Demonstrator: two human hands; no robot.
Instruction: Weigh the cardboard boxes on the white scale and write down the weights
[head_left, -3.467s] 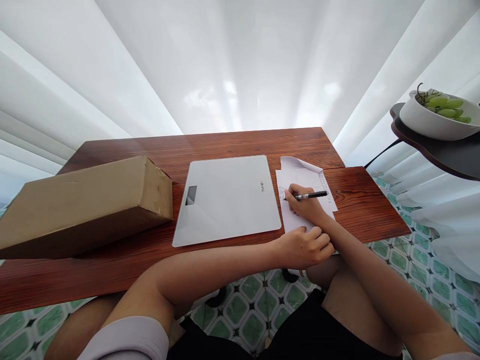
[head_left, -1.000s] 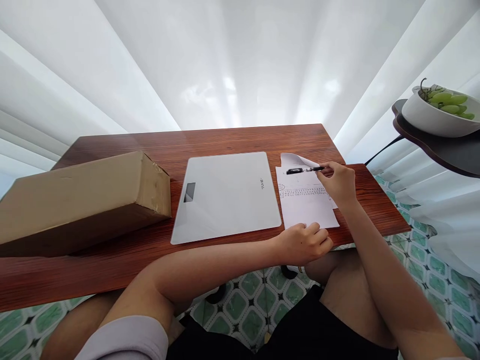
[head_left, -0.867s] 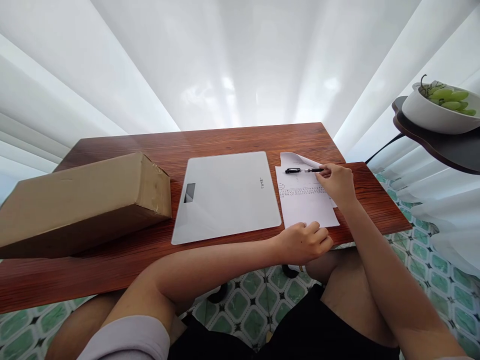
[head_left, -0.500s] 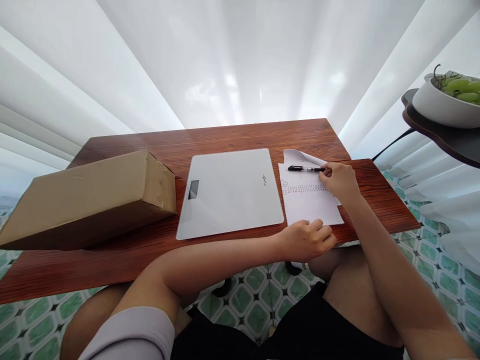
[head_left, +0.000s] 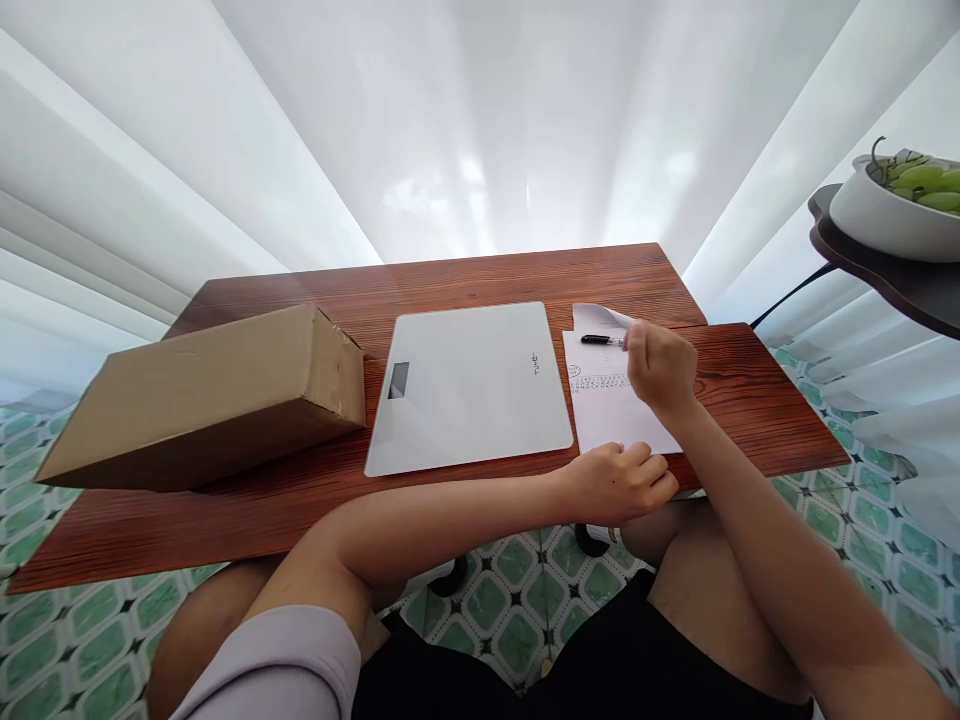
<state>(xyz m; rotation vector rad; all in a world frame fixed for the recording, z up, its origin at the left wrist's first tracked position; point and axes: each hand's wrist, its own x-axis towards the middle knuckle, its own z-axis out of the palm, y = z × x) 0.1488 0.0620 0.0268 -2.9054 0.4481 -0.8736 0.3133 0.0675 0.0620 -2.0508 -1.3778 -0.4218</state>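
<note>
White sheets of paper [head_left: 622, 425] with rows of handwriting lie on the right of the table, the far corner curled up. Across their upper part rests a black pen [head_left: 598, 340], capped end to the left. My right hand [head_left: 664, 372] is closed around the pen's right end, its fingertips partly hidden behind the knuckles. My left hand [head_left: 619, 483] lies at the near edge of the paper and table, fingers curled; whether it pinches anything underneath is hidden. Left of the paper sits a flat white scale [head_left: 472, 390] with a small grey display.
A long cardboard box [head_left: 210, 385] stands on the left of the brown wooden table [head_left: 480, 285]. At the upper right, a white bowl [head_left: 892, 220] of green grapes sits on a dark shelf [head_left: 922, 300]. White curtains [head_left: 450, 130] hang behind the table.
My right hand has slid left along the pen and turned, covering more of it. My left hand stays put at the paper's near edge. The view has shifted slightly.
</note>
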